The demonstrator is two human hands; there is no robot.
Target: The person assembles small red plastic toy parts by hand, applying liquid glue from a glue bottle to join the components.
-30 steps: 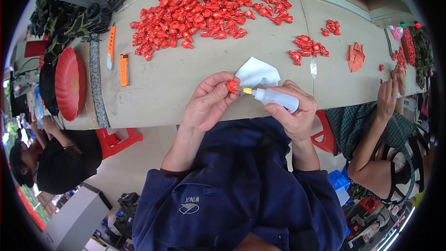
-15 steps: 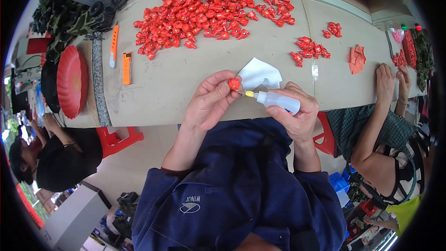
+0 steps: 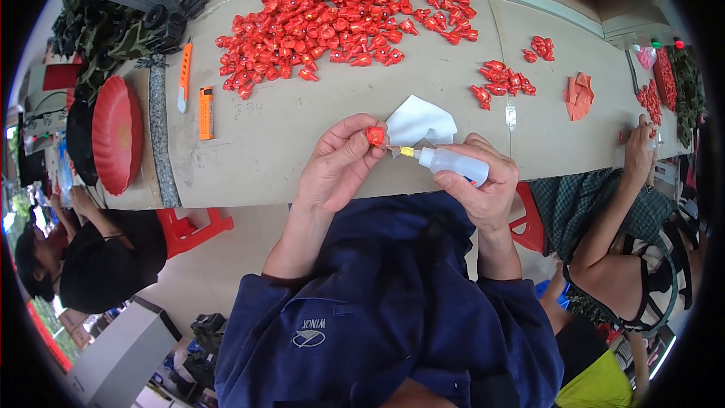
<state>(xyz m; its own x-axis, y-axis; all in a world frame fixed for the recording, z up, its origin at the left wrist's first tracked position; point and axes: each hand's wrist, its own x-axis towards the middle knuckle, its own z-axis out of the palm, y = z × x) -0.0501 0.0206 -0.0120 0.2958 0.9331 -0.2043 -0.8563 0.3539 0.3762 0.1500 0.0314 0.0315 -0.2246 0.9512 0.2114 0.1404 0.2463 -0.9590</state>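
Note:
Between thumb and fingers, my left hand (image 3: pixel 337 159) pinches a small red plastic part (image 3: pixel 375 135). My right hand (image 3: pixel 487 181) is wrapped round a translucent squeeze bottle (image 3: pixel 455 165), which lies tilted with its yellow-collared nozzle (image 3: pixel 407 151) pointing left. The nozzle's thin tip comes close to the red part; whether they touch I cannot tell. Just beyond both hands a white cloth (image 3: pixel 423 119) lies on the table. A large heap of similar red parts (image 3: pixel 317 26) covers the far middle of the table.
Smaller groups of red parts (image 3: pixel 504 79) and an orange-red crumpled piece (image 3: pixel 578 97) lie to the right. At left are an orange cutter knife (image 3: pixel 184 79), an orange box-like stick (image 3: pixel 207 113) and a red scalloped tray (image 3: pixel 118 134). People sit on both sides.
My left hand and the red part have shifted slightly left, widening the gap to the bottle. At right, a co-worker's hands have moved, and a person in yellow-green has come nearer.

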